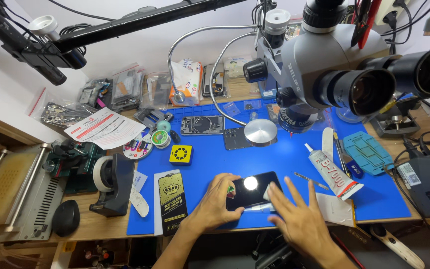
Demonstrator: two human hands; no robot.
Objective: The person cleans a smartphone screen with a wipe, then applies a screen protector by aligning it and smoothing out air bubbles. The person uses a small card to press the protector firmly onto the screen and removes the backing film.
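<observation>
A black smartphone [253, 190] lies face up on the blue work mat [274, 159], its glossy screen reflecting a lamp. My left hand [216, 201] grips the phone's left edge, thumb and fingers curled around it. My right hand [299, 219] rests flat with spread fingers on the phone's right end, fingertips pressing the screen beside a thin clear film strip [257, 209] at the near edge.
A microscope [324, 65] hangs over the mat's far right. A glue tube [332, 172], tweezers [310, 180], a black screen-protector box [171, 199], a yellow square tool [180, 154], a tape dispenser [113, 184] and opened phone parts [202, 124] surround the phone.
</observation>
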